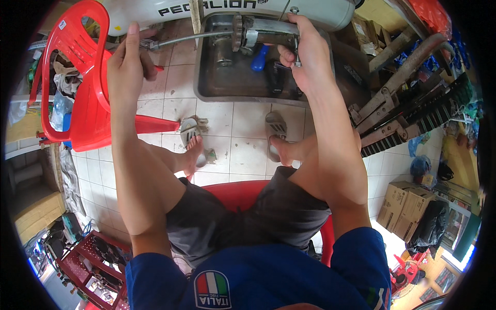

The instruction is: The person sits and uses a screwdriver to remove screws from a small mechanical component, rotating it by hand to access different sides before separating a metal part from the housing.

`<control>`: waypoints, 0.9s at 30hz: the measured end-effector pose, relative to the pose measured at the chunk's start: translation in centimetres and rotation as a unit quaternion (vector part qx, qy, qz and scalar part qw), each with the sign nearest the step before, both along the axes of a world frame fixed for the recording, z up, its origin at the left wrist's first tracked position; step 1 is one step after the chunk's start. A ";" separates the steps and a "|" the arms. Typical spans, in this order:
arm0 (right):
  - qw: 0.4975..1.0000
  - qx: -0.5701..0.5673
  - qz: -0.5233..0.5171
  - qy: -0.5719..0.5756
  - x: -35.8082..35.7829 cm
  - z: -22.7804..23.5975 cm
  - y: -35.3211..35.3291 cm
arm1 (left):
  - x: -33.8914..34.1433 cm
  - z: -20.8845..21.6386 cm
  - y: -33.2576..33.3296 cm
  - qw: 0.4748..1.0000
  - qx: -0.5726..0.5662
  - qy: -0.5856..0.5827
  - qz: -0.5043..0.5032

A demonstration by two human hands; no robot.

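A grey metal cylinder point(271, 30) with a toothed-looking collar lies level above a dark metal tray point(248, 99). Round its right end, beside an upright bolt-like bar, my right hand point(312, 54) is closed. From the collar a long thin metal rod point(194, 37) runs leftward. At the rod's far left end is my left hand point(126, 62), thumb pointing up and fingers curled about the tip; the exact grip is partly hidden. Below the cylinder, the tray bears a blue bulb-shaped piece point(259, 59), a short metal cylinder point(223, 56) and a black part point(278, 80).
Left of my arm stands a red plastic chair point(88, 121). A white tank point(139, 15) lies behind the tray. Metal tubes and a black ribbed part point(418, 116) lean close to my right forearm. Cardboard boxes point(403, 206) sit farther right on the tiled floor point(217, 124).
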State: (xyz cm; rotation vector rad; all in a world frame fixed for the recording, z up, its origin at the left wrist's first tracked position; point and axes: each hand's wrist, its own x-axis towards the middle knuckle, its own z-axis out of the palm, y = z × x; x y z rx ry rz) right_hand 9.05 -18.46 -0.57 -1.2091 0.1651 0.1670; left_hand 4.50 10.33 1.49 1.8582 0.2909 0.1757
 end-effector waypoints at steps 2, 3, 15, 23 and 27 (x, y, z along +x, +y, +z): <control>1.000 0.001 0.005 -0.006 0.0 -0.1 0.1 | 0.0 -0.5 -0.8 0.997 -0.038 -0.060 0.007; 1.000 0.003 0.006 -0.008 0.1 -0.1 0.2 | -0.1 -0.9 -1.3 0.992 -0.063 -0.112 0.003; 1.000 -0.017 0.006 0.010 -0.3 0.6 0.4 | -0.3 -1.4 -1.7 0.985 -0.026 -0.170 -0.011; 1.000 -0.020 0.014 0.005 -0.1 0.3 0.3 | 0.0 -0.6 -0.7 0.997 -0.060 -0.046 0.023; 1.000 -0.006 0.004 0.006 -0.1 0.3 0.2 | -0.4 -1.1 -1.7 0.987 -0.018 -0.156 -0.022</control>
